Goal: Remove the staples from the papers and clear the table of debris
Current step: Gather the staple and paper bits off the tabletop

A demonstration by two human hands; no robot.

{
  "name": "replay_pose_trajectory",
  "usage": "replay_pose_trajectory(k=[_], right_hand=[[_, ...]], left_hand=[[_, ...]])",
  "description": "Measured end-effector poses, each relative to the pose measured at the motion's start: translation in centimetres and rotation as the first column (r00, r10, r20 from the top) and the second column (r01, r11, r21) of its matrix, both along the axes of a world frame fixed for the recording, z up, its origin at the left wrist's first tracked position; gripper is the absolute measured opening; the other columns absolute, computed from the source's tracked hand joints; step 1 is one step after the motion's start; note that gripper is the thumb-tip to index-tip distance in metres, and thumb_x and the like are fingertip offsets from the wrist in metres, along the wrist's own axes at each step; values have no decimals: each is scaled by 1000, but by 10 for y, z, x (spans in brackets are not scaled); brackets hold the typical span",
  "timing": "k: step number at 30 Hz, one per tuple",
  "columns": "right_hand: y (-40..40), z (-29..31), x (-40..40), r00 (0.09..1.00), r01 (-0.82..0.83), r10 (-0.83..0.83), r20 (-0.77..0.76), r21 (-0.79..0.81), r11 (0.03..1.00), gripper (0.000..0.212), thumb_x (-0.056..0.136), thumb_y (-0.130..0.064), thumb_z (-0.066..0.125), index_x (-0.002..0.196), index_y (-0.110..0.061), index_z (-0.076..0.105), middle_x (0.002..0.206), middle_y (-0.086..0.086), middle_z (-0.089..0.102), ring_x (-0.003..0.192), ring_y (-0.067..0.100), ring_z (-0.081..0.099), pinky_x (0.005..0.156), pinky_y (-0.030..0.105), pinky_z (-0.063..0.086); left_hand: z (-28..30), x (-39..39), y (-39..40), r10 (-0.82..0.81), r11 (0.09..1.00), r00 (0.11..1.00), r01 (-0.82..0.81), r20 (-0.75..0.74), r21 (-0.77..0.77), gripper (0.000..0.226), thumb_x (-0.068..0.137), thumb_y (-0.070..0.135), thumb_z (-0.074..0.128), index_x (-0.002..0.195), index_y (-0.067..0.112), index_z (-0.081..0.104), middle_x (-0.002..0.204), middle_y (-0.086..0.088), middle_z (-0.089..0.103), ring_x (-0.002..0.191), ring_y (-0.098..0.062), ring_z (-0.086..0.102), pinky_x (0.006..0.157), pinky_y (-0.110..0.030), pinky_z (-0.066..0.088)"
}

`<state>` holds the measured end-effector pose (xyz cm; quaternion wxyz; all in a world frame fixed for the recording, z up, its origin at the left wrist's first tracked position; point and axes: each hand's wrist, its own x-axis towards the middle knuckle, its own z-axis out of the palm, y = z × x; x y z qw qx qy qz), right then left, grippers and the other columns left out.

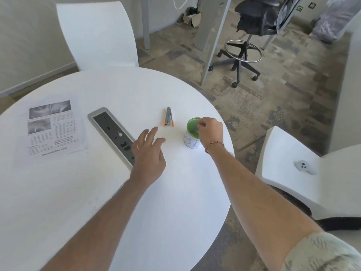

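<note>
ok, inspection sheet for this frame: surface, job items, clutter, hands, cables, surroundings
Surface: round white table with a built-in port panel.
Job's things: printed papers lying flat at left; grey-orange staple remover mid-table; green-rimmed cup near the right edge.
Clutter: no loose staples discernible.
Hands: left hand open, hovering over the table; right hand pinched over the cup mouth, contents not discernible.
Cables: white cable hanging in the background.
Surroundings: white chairs, black stool, cardboard box.

On the counter point(97, 192): one printed sheaf of papers point(51, 130) near the left edge, one staple remover point(168, 117) and one green-rimmed cup point(192, 133) toward the right edge, one power panel point(112, 133) set into the middle. Two hands, left point(148, 155) and right point(211, 132). Two white chairs point(97, 34) point(293, 173); one black stool point(252, 22).
</note>
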<state>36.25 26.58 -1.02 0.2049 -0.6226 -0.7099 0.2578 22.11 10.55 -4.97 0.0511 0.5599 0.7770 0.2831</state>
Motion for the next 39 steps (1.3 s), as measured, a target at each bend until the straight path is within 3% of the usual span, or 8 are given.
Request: replay_pose_trajectory(k=[4,6,17,20,26,31,35,39], right_hand=[[0,-2,0,1000,11,-11,-27,11,1000,42,78,7,44,97,-11,77,98,9,74,92,28,65,76,26,52],[1,-2,0,999,17,-16,-37,39,999,41,77,8,45,96,-10,76,98,6,74,92,25,64,75,22,48],[-42,-8,-25,976,-198,215,-20,316,928,30,79,12,53,94,-3,75,96,9,74,97,30,59,80,27,42],[-62,-15,-37,955,-271,296,-22,343,899,26,79,11,56,91,-2,74,93,9,74,93,32,58,78,34,48],[-115,-35,-69,905,-404,426,0,324,856,27,77,12,56,88,-5,74,91,3,74,93,27,56,72,20,39],[-161,-51,-92,843,-524,538,20,261,811,25,77,11,53,81,-6,70,82,3,71,84,27,55,64,36,50],[-199,-65,-102,782,-619,622,30,156,770,29,83,10,50,97,-3,72,102,6,71,106,24,57,82,28,50],[-233,-79,-109,678,-735,729,98,73,674,40,81,14,48,114,1,67,118,10,68,116,30,56,91,36,51]], left_hand=[[-1,-2,-4,8,1000,1000,-9,-28,-14,41,78,0,47,107,15,72,146,-6,56,132,-40,47,97,-62,45],[-1,-3,-7,13,1000,1000,-13,-20,-18,41,78,0,47,107,15,72,147,-5,55,133,-40,46,100,-62,43],[-6,-22,-31,44,999,998,-44,-45,0,38,79,2,46,104,13,73,142,-8,58,130,-39,51,94,-59,48],[-6,-33,-45,60,998,997,-60,-39,15,36,76,0,49,101,13,71,140,-8,60,128,-37,53,90,-59,49],[-20,-65,-106,193,979,979,-197,-71,-57,45,73,-12,56,107,13,71,144,-9,57,132,-39,49,94,-59,46],[-27,-89,-152,261,957,963,-267,-67,-114,56,64,-21,58,109,10,71,143,-10,58,132,-41,51,93,-60,48],[-34,-104,-181,293,942,954,-298,-54,-154,53,71,-18,53,114,8,69,146,-12,55,138,-39,46,101,-60,44],[-41,-111,-208,303,941,951,-308,-57,-142,52,71,-7,40,113,2,69,143,-19,57,135,-43,50,100,-54,43]])
